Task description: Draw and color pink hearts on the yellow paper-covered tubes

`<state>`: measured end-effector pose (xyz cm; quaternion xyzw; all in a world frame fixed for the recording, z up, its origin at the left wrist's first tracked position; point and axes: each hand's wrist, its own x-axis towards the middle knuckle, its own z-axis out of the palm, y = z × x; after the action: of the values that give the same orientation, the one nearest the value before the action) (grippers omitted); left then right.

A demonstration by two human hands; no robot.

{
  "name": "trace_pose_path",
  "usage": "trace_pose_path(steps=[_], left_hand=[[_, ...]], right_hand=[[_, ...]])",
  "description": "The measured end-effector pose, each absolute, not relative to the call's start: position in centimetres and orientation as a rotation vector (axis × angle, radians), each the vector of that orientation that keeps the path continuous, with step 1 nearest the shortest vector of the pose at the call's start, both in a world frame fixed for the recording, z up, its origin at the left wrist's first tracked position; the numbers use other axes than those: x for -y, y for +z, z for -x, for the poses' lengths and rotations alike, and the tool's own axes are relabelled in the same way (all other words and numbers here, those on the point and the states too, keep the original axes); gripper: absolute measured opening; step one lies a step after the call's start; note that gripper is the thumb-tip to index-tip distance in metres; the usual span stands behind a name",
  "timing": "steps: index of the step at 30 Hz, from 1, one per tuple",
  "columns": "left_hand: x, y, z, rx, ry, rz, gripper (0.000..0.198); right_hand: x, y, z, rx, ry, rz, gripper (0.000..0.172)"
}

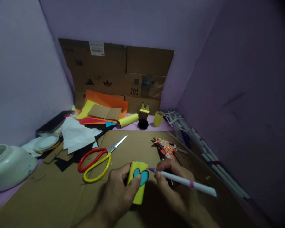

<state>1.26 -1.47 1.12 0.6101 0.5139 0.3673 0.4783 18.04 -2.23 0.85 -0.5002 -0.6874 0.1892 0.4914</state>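
My left hand (121, 188) grips a yellow paper-covered tube (139, 197), its thumb across the front. On the tube is a blue heart shape (144, 177) with a dark outline, partly under the thumb. In my right hand (174, 180) is a white felt-tip pen (187, 181) with a purple tip and band. The tip is at the tube's upper right edge; whether it touches, I cannot tell. Left of the hands lie scissors (106, 160) with one red and one yellow handle, blades parted. A patterned pencil case (166, 148) is beyond my right hand.
Cardboard (61, 196) covers the work surface. A white pot (11, 167) and crumpled white paper (78, 133) are at the left. Behind stand a yellow roll (128, 120), a black pompom (143, 124) and a short yellow tube (158, 119). Several white pens (218, 167) lie along the right wall.
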Motion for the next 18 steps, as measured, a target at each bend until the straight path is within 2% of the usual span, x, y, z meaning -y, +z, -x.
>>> trace_pose_path(steps=[3, 7, 13, 18], left_hand=[[0.9, 0.7, -1.1, -1.259, 0.897, -1.360, 0.022], [0.0, 0.7, -1.0, -1.301, 0.905, -1.248, 0.023], [-0.7, 1.2, -0.9, -1.354, 0.853, -1.254, 0.027], [-1.2, 0.5, 0.0, -1.584, 0.780, -1.612, 0.035]], right_hand=[[1.9, 1.1, -18.0, 1.369, 0.789, 1.278, 0.012], [1.2, 1.2, -17.6, 1.128, 1.263, 1.098, 0.025], [1.0, 0.9, -17.6, 1.069, 1.486, 1.048, 0.036], [1.4, 1.1, -17.4, 1.121, 1.644, 1.085, 0.044]])
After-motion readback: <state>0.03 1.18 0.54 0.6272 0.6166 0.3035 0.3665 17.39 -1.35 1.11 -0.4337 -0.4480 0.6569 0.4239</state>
